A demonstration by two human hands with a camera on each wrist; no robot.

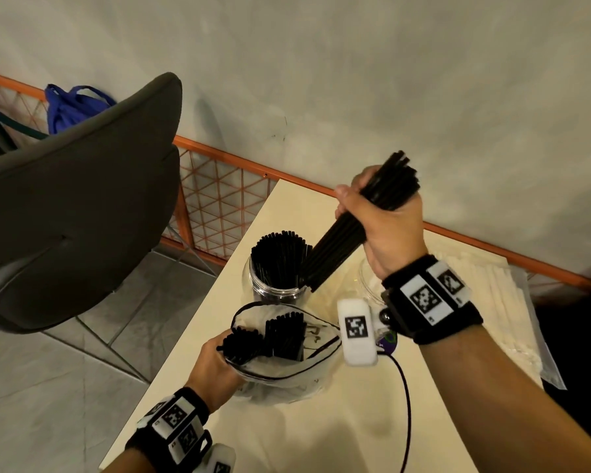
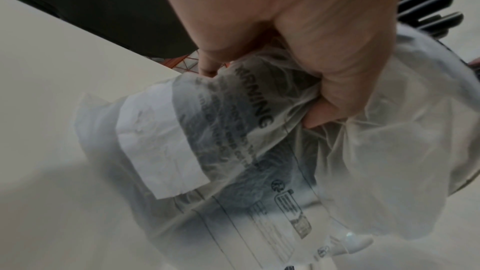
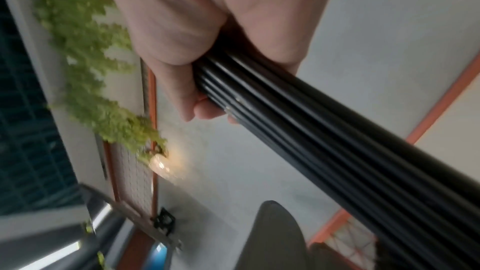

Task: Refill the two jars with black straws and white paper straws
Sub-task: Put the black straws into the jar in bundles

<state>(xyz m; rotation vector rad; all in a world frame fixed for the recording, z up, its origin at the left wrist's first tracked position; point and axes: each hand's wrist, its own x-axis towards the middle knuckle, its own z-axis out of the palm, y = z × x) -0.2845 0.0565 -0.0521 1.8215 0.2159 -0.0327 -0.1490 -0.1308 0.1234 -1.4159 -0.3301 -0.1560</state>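
My right hand [image 1: 372, 213] grips a bundle of black straws [image 1: 342, 240] held at a slant, its lower end at the rim of a clear jar [image 1: 277, 288] packed with black straws. In the right wrist view the bundle [image 3: 311, 130] runs out from under my curled fingers [image 3: 182, 93]. My left hand [image 1: 215, 367] holds the side of a clear plastic bag [image 1: 287, 367] that stands open on the table with more black straws [image 1: 284, 336] inside. The left wrist view shows fingers [image 2: 324, 59] bunching the bag's printed film [image 2: 233, 130]. A second clear jar [image 1: 367, 278] sits mostly hidden behind my right wrist.
A pack of white paper straws [image 1: 505, 302] lies at the right on the cream table [image 1: 321, 421]. A dark chair [image 1: 82, 199] stands left of the table. An orange wire fence [image 1: 219, 199] runs along the wall behind. A black cable [image 1: 406, 404] crosses the table.
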